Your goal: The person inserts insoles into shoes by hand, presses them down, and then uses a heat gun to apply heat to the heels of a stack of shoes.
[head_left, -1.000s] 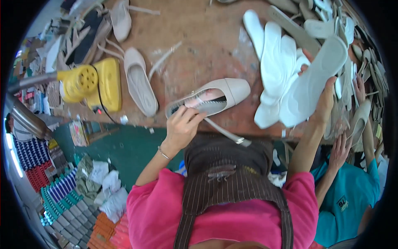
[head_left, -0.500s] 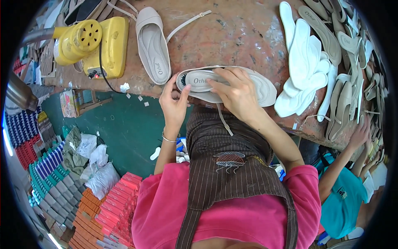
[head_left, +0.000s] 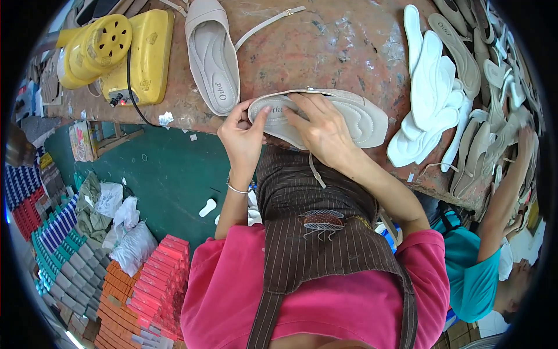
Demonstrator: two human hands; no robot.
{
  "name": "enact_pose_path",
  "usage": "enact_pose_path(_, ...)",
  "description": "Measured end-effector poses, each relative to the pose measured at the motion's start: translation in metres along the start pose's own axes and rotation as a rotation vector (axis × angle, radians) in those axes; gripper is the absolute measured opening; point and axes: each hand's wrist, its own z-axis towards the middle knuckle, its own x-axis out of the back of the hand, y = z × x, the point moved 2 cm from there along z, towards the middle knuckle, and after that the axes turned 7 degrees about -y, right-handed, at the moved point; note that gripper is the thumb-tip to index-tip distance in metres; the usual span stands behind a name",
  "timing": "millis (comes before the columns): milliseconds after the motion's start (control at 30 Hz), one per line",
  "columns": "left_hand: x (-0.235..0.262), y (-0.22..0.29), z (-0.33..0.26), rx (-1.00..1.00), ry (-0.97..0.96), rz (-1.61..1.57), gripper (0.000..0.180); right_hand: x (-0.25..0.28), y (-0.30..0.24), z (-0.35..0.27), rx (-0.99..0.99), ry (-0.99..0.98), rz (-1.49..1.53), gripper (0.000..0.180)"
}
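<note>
Stacked flat boxes in blue, grey, orange and red [head_left: 87, 273] line the green floor [head_left: 168, 180] at far left, with crumpled plastic bags [head_left: 125, 232] beside them. Above, on the worn brown bench [head_left: 349, 41], a yellow machine [head_left: 125, 55] sits at the left end, a black cord running down from it. Just right of it lies a beige flat shoe [head_left: 212, 55], sole down, its thin strap stretched out toward the right across the bench top.

At the near edge of the bench, centre frame, a person in a pink top and brown striped apron [head_left: 314, 244] works on a second beige shoe [head_left: 343, 116], which lies on its side along the edge with its padded insole facing the camera. The left hand [head_left: 244, 136], a thin bangle at the wrist, holds the heel end, thumb and forefinger closed in a pinching grip on the rim of the heel. The right hand [head_left: 322, 131] lies over the middle of the shoe, fingers spread flat and pressing onto the insole near the heel. A loose strap hangs from the shoe down over the apron.

Further right, a pile of white insoles [head_left: 430, 99] rests on the bench, well apart from the held shoe. Beyond it lies a heap of beige soles and straps [head_left: 494, 110], where the arm of another person in a teal shirt [head_left: 474, 273] reaches up at the right edge.
</note>
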Motion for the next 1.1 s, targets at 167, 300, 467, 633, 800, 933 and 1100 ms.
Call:
enact_pose_path(167, 0.001, -0.01, 0.004, -0.031, 0.07, 0.109, 0.014, -0.008, 0.002, 0.01, 0.3, -0.117, 0.048, 0.034)
enact_pose_path(300, -0.003, 0.001, 0.006, -0.056, 0.092, 0.257, 0.011, 0.0, -0.009, 0.001, 0.151, -0.164, -0.085, 0.036)
enact_pose_path(467, -0.001, 0.008, 0.004, -0.108, 0.089, 0.382, 0.011, 0.016, -0.014, -0.018, -0.053, -0.104, -0.269, 0.035)
enact_pose_path(633, -0.009, 0.006, -0.024, -0.081, -0.109, 0.466, 0.017, 0.062, 0.014, -0.008, -0.252, 0.399, -0.317, 0.023)
enact_pose_path(800, -0.058, 0.025, -0.077, -0.438, -0.307, 0.786, 0.026, 0.101, 0.066, -0.003, -0.577, 0.448, 0.1, 0.037)
enact_pose_path(933, -0.071, 0.032, -0.106, -0.627, -0.388, 0.787, 0.021, 0.085, 0.009, -0.042, -0.276, 0.223, 0.208, 0.024)
enact_pose_path(1100, -0.087, 0.0, -0.108, -0.677, -0.642, 0.976, 0.062, 0.021, -0.02, -0.074, -0.394, 0.096, 0.023, 0.025)
